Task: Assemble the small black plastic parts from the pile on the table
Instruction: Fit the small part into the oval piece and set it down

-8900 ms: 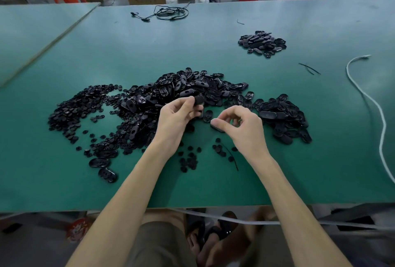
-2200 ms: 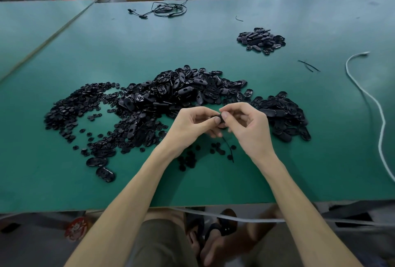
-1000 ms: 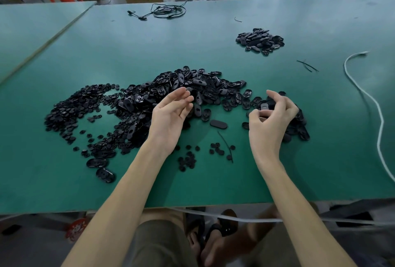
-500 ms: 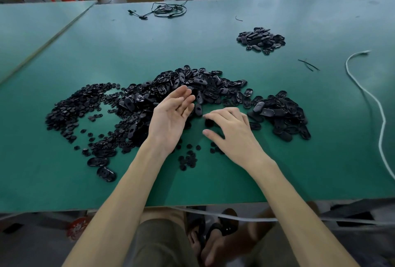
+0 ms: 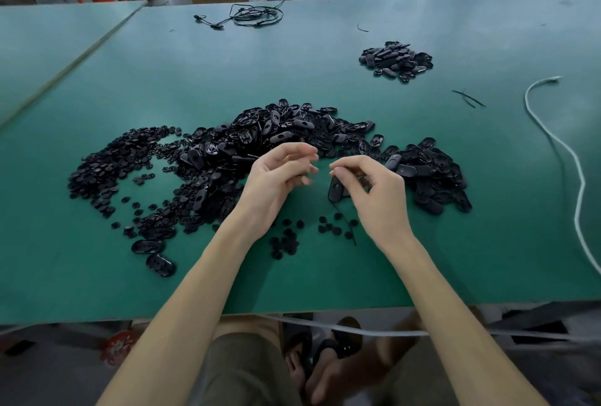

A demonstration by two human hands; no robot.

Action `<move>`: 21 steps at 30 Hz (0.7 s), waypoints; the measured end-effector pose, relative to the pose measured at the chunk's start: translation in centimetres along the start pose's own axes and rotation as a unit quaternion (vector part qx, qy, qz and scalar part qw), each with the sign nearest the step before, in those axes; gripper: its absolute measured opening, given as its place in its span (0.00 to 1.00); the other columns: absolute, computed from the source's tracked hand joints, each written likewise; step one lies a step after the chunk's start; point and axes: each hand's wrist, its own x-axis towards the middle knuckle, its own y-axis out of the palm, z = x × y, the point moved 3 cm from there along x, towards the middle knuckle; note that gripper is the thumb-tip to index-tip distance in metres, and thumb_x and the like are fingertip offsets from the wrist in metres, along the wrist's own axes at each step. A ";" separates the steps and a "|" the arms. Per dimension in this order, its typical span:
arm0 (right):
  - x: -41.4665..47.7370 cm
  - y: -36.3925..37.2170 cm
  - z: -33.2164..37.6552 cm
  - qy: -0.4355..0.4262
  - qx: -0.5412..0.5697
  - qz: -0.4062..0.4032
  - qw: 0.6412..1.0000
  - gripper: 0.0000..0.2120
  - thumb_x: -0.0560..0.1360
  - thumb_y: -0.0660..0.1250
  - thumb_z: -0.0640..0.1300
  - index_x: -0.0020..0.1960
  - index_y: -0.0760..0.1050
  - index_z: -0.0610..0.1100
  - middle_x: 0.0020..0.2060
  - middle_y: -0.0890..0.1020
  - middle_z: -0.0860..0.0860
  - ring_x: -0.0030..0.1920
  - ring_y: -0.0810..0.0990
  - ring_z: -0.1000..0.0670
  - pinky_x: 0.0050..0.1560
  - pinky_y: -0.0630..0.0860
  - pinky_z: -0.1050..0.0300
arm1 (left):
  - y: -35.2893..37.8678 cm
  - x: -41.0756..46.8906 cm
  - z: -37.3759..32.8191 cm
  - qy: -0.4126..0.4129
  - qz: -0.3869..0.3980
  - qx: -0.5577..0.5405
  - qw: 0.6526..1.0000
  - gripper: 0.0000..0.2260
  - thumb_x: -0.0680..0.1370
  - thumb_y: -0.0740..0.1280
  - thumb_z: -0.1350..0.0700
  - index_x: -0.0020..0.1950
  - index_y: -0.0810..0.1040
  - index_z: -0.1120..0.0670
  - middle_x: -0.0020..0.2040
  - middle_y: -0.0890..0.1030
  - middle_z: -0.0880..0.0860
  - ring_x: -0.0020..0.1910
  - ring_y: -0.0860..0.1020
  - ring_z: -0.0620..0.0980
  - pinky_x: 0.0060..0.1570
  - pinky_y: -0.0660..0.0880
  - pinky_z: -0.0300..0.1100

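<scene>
A big pile of black oval plastic shells [image 5: 286, 135] spreads across the middle of the green table [image 5: 325, 275]. Left of it lies a heap of small round black parts [image 5: 113, 161]. My right hand [image 5: 374, 194] hovers just in front of the pile and holds one black oval shell [image 5: 335, 189] on edge between its curled fingers and thumb. My left hand [image 5: 276, 178] floats beside it, palm turned inward, fingers loosely bent and holding nothing. A smaller separate pile of oval parts [image 5: 396, 60] sits at the far right.
Several small round pieces [image 5: 286, 243] and a thin black strip [image 5: 349, 226] lie in front of my hands. Two oval shells [image 5: 153, 254] rest at the near left. A white cord [image 5: 566, 158] curves along the right side. A coiled black cable [image 5: 253, 13] lies at the far edge.
My right hand, flat on the table half a second ago, has lifted with an oval shell in its fingers. My left hand's fingers have curled slightly and shifted toward the right hand.
</scene>
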 end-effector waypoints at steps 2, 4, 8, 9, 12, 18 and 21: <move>0.0 -0.2 -0.1 0.015 0.037 -0.006 0.999 0.04 0.80 0.73 0.40 0.52 0.85 0.47 0.42 0.87 0.55 0.43 0.84 0.55 0.47 0.80 0.58 | 0.5 -0.1 0.4 -0.003 0.039 0.064 0.997 0.08 0.80 0.69 0.67 0.58 0.82 0.60 0.53 0.84 0.55 0.50 0.81 0.48 0.49 0.77 0.41; 0.0 -0.3 -0.2 0.023 0.059 -0.005 0.998 0.05 0.80 0.73 0.40 0.52 0.84 0.49 0.42 0.87 0.56 0.44 0.85 0.55 0.50 0.81 0.54 | 0.7 -0.2 0.7 -0.014 0.073 0.091 0.993 0.10 0.80 0.71 0.63 0.61 0.82 0.59 0.55 0.84 0.55 0.50 0.81 0.48 0.50 0.78 0.42; 0.0 -0.4 -0.3 0.044 0.096 0.002 0.994 0.05 0.79 0.74 0.40 0.52 0.84 0.49 0.44 0.88 0.55 0.48 0.86 0.51 0.54 0.82 0.43 | 0.8 -0.3 1.1 -0.033 0.078 0.121 0.989 0.14 0.78 0.74 0.59 0.64 0.80 0.58 0.55 0.84 0.53 0.48 0.81 0.47 0.51 0.79 0.43; -0.1 -0.5 -0.3 0.042 0.101 0.003 0.994 0.05 0.79 0.74 0.40 0.52 0.84 0.48 0.44 0.87 0.55 0.48 0.86 0.51 0.53 0.83 0.44 | 0.8 -0.3 1.2 -0.038 0.085 0.138 0.986 0.14 0.78 0.74 0.59 0.64 0.81 0.57 0.55 0.83 0.52 0.48 0.81 0.49 0.53 0.79 0.44; -0.1 -0.5 -0.2 0.037 0.105 0.003 0.994 0.05 0.79 0.73 0.40 0.53 0.83 0.48 0.45 0.87 0.55 0.48 0.86 0.51 0.54 0.83 0.46 | 0.8 -0.3 1.4 -0.050 0.109 0.165 0.979 0.14 0.79 0.74 0.61 0.64 0.81 0.57 0.51 0.82 0.50 0.45 0.81 0.52 0.53 0.80 0.45; -0.1 0.0 -0.1 0.020 0.064 0.019 0.998 0.07 0.79 0.74 0.43 0.57 0.81 0.49 0.50 0.84 0.54 0.49 0.83 0.52 0.51 0.80 0.56 | 0.6 -0.1 0.6 -0.014 0.044 0.033 0.998 0.13 0.80 0.68 0.68 0.64 0.81 0.63 0.45 0.82 0.52 0.42 0.77 0.48 0.44 0.78 0.39; -0.2 0.5 -0.2 -0.001 0.011 0.101 0.995 0.03 0.77 0.76 0.47 0.51 0.85 0.51 0.48 0.83 0.57 0.50 0.79 0.54 0.48 0.72 0.66 | -0.7 0.4 0.0 -0.009 -0.032 -0.094 0.995 0.11 0.81 0.66 0.67 0.61 0.81 0.61 0.43 0.82 0.52 0.42 0.79 0.48 0.45 0.79 0.37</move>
